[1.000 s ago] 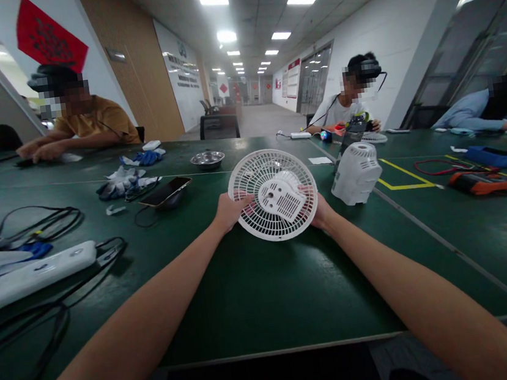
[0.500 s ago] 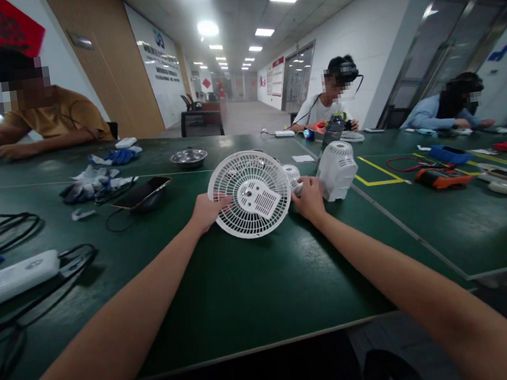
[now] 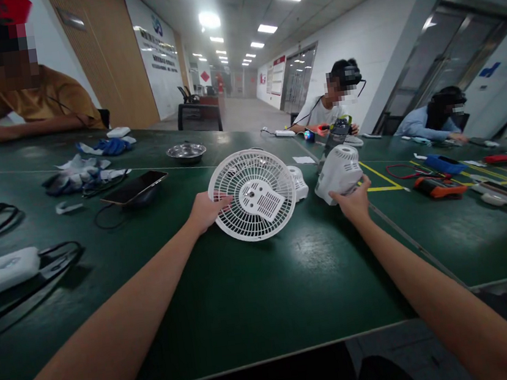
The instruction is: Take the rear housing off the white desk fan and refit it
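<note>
While our left hand (image 3: pixel 205 211) pinches the left rim of the white fan grille (image 3: pixel 271 203) over the tabletop (image 3: pixel 267 299), our right hand (image 3: pixel 354 201) grips the tilted white housing (image 3: pixel 338 168) with half-spread fingers, so we judge this step as handling the housing, and next we need steady support for both.

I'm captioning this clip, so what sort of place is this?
Probably an office used for bench work: a green table bears an orange device, the left hand holds a white grille, and a black chair stands beyond.
</note>
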The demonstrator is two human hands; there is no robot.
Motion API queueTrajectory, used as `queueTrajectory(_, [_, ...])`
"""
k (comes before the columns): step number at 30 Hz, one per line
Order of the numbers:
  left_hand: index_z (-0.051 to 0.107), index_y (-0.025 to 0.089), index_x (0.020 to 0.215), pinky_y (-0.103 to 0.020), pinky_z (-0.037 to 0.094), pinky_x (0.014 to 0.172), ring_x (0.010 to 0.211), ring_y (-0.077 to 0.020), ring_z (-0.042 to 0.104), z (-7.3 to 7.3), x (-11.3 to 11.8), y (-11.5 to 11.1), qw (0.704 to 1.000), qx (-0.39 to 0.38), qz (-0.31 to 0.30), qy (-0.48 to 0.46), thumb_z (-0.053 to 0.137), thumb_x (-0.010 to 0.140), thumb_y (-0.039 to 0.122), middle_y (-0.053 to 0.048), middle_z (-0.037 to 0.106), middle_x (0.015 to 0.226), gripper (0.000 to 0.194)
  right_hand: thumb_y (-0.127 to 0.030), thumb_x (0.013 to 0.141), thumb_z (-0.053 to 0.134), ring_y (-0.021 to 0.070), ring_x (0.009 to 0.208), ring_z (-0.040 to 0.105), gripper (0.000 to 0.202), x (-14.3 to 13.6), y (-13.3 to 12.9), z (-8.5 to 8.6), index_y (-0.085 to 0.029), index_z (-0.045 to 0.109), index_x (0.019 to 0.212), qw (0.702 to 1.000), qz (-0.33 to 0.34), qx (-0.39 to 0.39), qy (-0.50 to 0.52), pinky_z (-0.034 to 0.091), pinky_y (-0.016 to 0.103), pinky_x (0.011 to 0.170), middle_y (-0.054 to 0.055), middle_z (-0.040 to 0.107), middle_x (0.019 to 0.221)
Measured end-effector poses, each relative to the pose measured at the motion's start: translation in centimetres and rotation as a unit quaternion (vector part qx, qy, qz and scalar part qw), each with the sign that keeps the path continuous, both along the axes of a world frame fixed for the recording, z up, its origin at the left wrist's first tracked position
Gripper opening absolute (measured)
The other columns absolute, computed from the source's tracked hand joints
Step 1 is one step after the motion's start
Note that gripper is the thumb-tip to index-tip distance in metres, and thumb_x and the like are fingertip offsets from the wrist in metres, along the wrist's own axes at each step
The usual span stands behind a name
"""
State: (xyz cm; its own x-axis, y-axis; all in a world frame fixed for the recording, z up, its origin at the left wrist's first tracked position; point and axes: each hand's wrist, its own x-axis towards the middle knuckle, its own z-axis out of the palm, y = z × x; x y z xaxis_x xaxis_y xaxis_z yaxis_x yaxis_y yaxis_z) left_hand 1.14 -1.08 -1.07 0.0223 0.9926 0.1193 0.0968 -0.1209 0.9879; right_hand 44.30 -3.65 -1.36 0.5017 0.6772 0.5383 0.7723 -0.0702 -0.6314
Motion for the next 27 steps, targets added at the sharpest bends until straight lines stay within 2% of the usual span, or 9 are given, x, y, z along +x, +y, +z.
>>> queueTrajectory(3, [0.073, 0.013, 0.091, -0.039, 0.063, 0.074, 0.075, -0.0215, 0.074, 0.2, 0.0, -0.2, 1.000, -0.006, 0.003, 0.000, 0.078, 0.081, 0.016, -0.009, 0.078, 0.087, 0.011, -0.046, 0.058, 0.082, 0.0389, 0.118, 0.062, 0.099, 0.4, 0.4, -0.7, -0.018, 0.034, 0.140, 0.996, -0.007, -0.066, 0.056, 0.047, 0.051, 0.102, 0.021, 0.061, 0.131])
queueTrajectory(8, [0.073, 0.014, 0.096, -0.038, 0.063, 0.072, 0.075, -0.0223, 0.075, -0.2, -0.5, -0.1, 1.000, -0.016, -0.005, 0.006, 0.078, 0.082, 0.018, -0.008, 0.078, 0.087, 0.015, -0.047, 0.057, 0.084, 0.0406, 0.112, 0.065, 0.091, -0.1, 0.2, -0.8, -0.019, 0.042, 0.133, 0.996, -0.047, -0.054, 0.056, 0.049, 0.053, 0.100, 0.021, 0.066, 0.121])
queueTrajectory(11, [0.073, 0.013, 0.096, -0.038, 0.063, 0.075, 0.078, -0.0225, 0.075, -0.7, -0.7, 0.3, 1.000, -0.021, -0.005, -0.003, 0.079, 0.082, 0.020, -0.008, 0.078, 0.089, 0.017, -0.048, 0.055, 0.085, 0.0368, 0.102, 0.068, 0.088, -0.7, -0.2, -1.3, -0.020, 0.045, 0.128, 0.993, -0.037, 0.001, 0.116, 0.051, 0.052, 0.097, 0.015, 0.069, 0.110])
queueTrajectory(15, [0.074, 0.014, 0.095, -0.038, 0.063, 0.078, 0.080, -0.0220, 0.075, -0.7, -0.7, 0.7, 0.999, -0.031, -0.020, -0.006, 0.080, 0.080, 0.020, -0.007, 0.078, 0.090, 0.017, -0.047, 0.059, 0.083, 0.0296, 0.091, 0.071, 0.086, -2.3, 0.7, -1.8, -0.020, 0.040, 0.128, 0.973, 0.049, 0.122, 0.192, 0.055, 0.047, 0.089, 0.010, 0.070, 0.105])
queueTrajectory(17, [0.074, 0.014, 0.093, -0.038, 0.062, 0.078, 0.079, -0.0215, 0.075, -0.5, -0.6, 0.7, 0.999, -0.030, -0.025, -0.003, 0.080, 0.081, 0.020, -0.007, 0.078, 0.088, 0.015, -0.046, 0.062, 0.082, 0.0275, 0.091, 0.071, 0.084, -3.4, 1.8, -1.4, -0.019, 0.038, 0.129, 0.961, 0.080, 0.170, 0.201, 0.056, 0.044, 0.087, 0.010, 0.070, 0.106])
queueTrajectory(20, [0.074, 0.013, 0.091, -0.038, 0.062, 0.078, 0.077, -0.0212, 0.074, -0.2, -0.5, 0.5, 0.999, -0.021, -0.024, 0.001, 0.079, 0.082, 0.019, -0.007, 0.077, 0.085, 0.012, -0.046, 0.064, 0.080, 0.0269, 0.091, 0.071, 0.083, -5.5, 3.7, -0.2, -0.018, 0.038, 0.130, 0.959, 0.080, 0.200, 0.185, 0.055, 0.044, 0.087, 0.012, 0.070, 0.106])
queueTrajectory(23, [0.073, 0.013, 0.093, -0.039, 0.062, 0.078, 0.078, -0.0217, 0.075, -0.1, -0.6, 0.4, 0.999, -0.019, -0.027, 0.000, 0.078, 0.083, 0.021, -0.008, 0.077, 0.087, 0.014, -0.048, 0.065, 0.078, 0.0281, 0.089, 0.070, 0.081, -7.5, 4.9, 0.7, -0.018, 0.040, 0.130, 0.969, 0.070, 0.179, 0.154, 0.054, 0.045, 0.087, 0.012, 0.072, 0.104])
queueTrajectory(27, [0.073, 0.013, 0.096, -0.039, 0.062, 0.078, 0.080, -0.0228, 0.075, -0.4, -0.7, 0.7, 0.999, -0.016, -0.037, 0.019, 0.078, 0.084, 0.024, -0.008, 0.078, 0.090, 0.018, -0.052, 0.063, 0.078, 0.0314, 0.087, 0.070, 0.080, -9.1, 5.4, 0.6, -0.020, 0.045, 0.128, 0.988, 0.088, 0.080, 0.095, 0.055, 0.048, 0.086, 0.012, 0.072, 0.102])
